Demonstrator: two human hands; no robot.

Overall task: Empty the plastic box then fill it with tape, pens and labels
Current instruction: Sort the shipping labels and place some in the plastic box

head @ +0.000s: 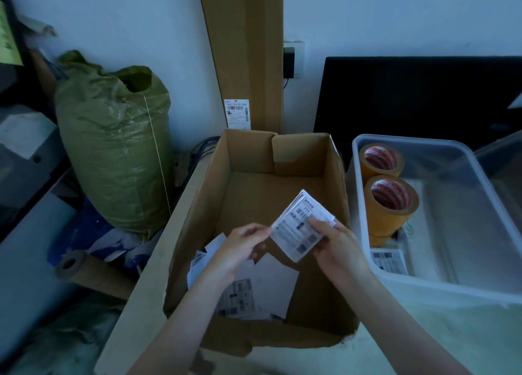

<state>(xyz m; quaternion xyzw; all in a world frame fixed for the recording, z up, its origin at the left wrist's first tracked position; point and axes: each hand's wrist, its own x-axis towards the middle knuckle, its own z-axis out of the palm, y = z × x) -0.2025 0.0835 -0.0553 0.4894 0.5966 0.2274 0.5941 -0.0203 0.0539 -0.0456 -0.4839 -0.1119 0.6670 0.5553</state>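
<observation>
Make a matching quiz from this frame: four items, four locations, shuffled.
Items:
1. tape rolls
2. label stack
3. loose labels
4. green sack

Places:
A. floor of the cardboard box
B. left of the cardboard box
C. inside the plastic box
D. held between both hands, left hand and right hand

Pairs: 1-C, 2-D, 3-A, 4-B

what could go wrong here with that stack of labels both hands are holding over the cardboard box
1. The right hand and left hand pinch the label stack only at its edges, so sheets may slip and fall among the loose papers in the cardboard box.
2. The tape rolls crowd the near-left end of the plastic box, beside the labels already inside, so the stack may land bent.
</observation>
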